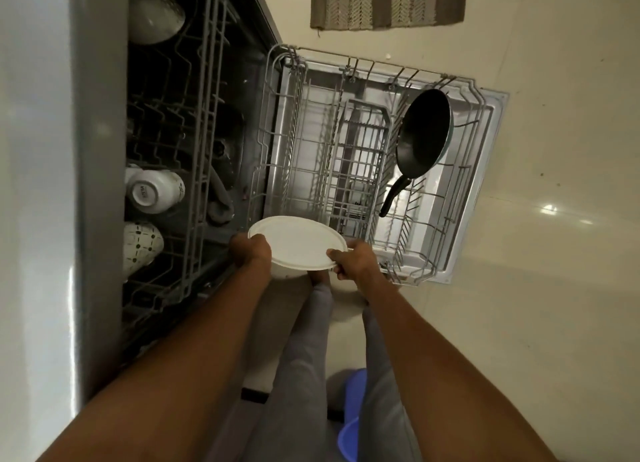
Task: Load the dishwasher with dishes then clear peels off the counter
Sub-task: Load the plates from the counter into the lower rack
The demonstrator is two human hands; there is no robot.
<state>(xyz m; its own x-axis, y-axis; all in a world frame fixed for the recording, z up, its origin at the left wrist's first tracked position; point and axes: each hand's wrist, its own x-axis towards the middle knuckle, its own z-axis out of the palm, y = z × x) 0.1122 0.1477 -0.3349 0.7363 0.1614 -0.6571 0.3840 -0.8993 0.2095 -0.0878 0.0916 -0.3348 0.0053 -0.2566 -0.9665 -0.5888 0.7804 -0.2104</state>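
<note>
Pale glossy floor tiles [540,288] spread out below me, with a striped mat [388,0] at the far edge and the open dishwasher [100,149] along my left side. Its lower rack [346,149] is pulled out over the dropped door, straight ahead of my hands and just beyond them. A black frying pan [424,132] leans on edge at the rack's right side, handle pointing back toward me. The upper rack [194,149], further left, already carries a white bowl [154,14], an upturned mug [152,191] and a patterned cup [142,250].

I hold a white plate [298,245] flat, face up, over the near left corner of the lower rack. My left hand [251,252] grips its left rim with fingers curled under the edge; my right hand [356,259] pinches the right rim, thumb on top and fingers beneath. Both hands sit about equally close to the rack, the left one nearer the dishwasher tub.

What matters next, I judge, is the turn: the plate lies level, while the rack's tines stand upright in rows running away from me. I would need to tip the plate onto its edge so that it slots between two rows in the open stretch left of the cutlery basket [360,156], well clear of the pan. One hand would probably have to let go as it tips, and the rim could catch on a tine if I come in too flat.

The loading looks partly done. The counter and its peels are out of view.
</note>
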